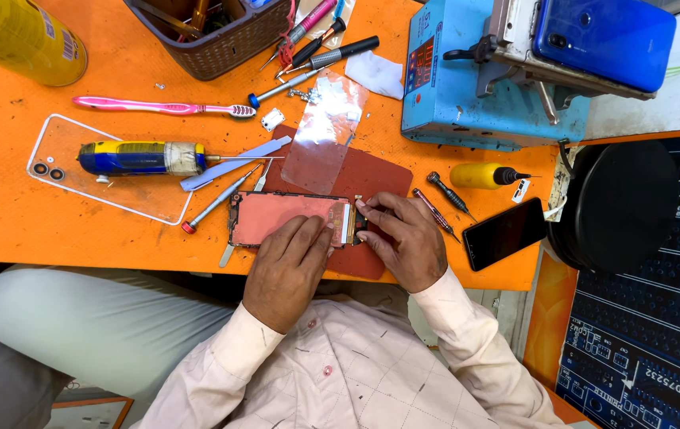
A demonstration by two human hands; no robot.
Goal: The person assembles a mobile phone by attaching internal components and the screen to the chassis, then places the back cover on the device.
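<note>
An opened phone body (280, 216) with a pinkish-red inner face lies flat on a dark red mat (371, 179) at the front of the orange table (6, 222). My left hand (288, 266) rests on its right part, fingers pressing down on it. My right hand (403, 238) is at the phone's right end, its fingertips pinching a small part at that edge. What the fingertips hold is too small to tell.
A clear phone case (61, 155), a blue-yellow tube (141, 157), a pink toothbrush (157, 106), screwdrivers (216, 200), a clear film (325, 131), a brown basket (213, 32), a blue machine (483, 79) carrying a blue phone (602, 36), a yellow bottle (479, 175) and a black phone (505, 233) surround the mat.
</note>
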